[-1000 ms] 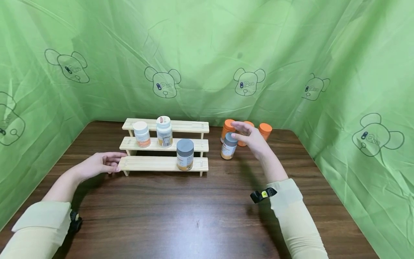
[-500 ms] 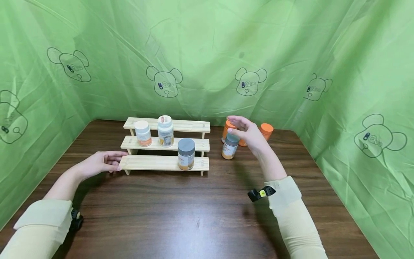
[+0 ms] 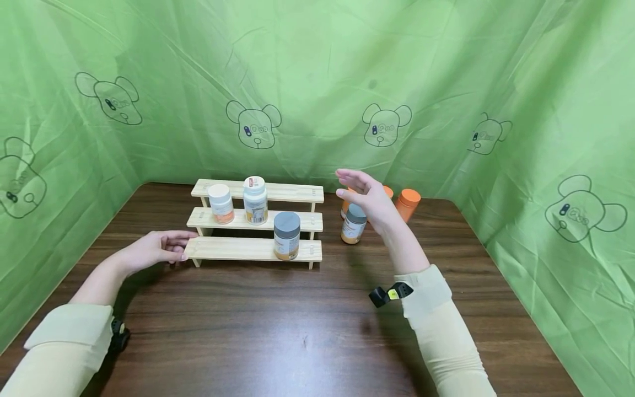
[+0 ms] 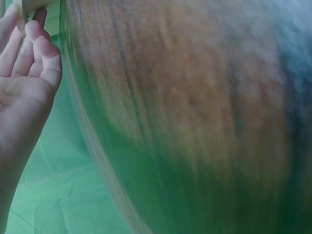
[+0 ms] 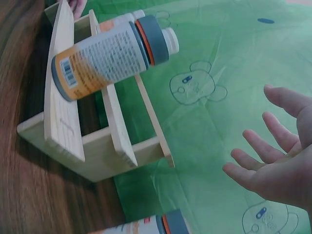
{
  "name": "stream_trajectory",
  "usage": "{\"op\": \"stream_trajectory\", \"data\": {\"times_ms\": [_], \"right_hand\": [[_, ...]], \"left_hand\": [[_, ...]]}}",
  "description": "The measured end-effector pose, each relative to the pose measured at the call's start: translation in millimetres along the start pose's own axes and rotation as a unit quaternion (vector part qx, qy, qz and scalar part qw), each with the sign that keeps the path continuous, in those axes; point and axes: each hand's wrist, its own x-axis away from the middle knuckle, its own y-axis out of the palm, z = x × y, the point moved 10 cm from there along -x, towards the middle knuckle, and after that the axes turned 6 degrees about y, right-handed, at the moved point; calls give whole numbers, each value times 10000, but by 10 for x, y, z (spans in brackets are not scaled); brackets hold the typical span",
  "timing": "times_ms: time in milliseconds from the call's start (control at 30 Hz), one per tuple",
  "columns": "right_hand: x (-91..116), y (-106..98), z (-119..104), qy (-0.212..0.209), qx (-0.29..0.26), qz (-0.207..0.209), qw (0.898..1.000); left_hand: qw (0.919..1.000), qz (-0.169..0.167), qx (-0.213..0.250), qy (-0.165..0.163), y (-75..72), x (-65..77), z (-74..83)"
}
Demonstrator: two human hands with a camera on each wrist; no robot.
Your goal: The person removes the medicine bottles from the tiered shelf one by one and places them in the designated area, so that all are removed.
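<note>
A three-tier wooden display shelf (image 3: pixel 228 249) stands on the table. My left hand (image 3: pixel 149 253) holds the left end of its lowest tier, thumb in front; in the left wrist view its fingers (image 4: pixel 46 51) curl by the wood. On that tier, toward the right, sits a grey-lidded supplement bottle (image 3: pixel 286 238). Two white-capped bottles, one short (image 3: pixel 221 204) and one taller (image 3: pixel 255 201), stand on the middle tier. My right hand (image 3: pixel 372 203) hovers, fingers spread and holding nothing, above a second grey-lidded bottle (image 3: pixel 353 227) on the table.
Behind the right hand stand several orange bottles (image 3: pixel 408 205), partly hidden by it. Green cloth (image 3: pixel 317 82) printed with bear outlines encloses the back and sides of the dark wooden table (image 3: pixel 278 309).
My right hand has risen and shifted left, away from the lid of the table's grey-lidded bottle, its fingers parting. The left hand keeps its place at the shelf's end.
</note>
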Motion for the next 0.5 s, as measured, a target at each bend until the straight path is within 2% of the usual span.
{"op": "stream_trajectory", "data": {"times_ms": [500], "right_hand": [[-91,354,-203,-202,-56,-136,9997]], "left_hand": [[10000,-15,49,-58,2,-5,-20]]}}
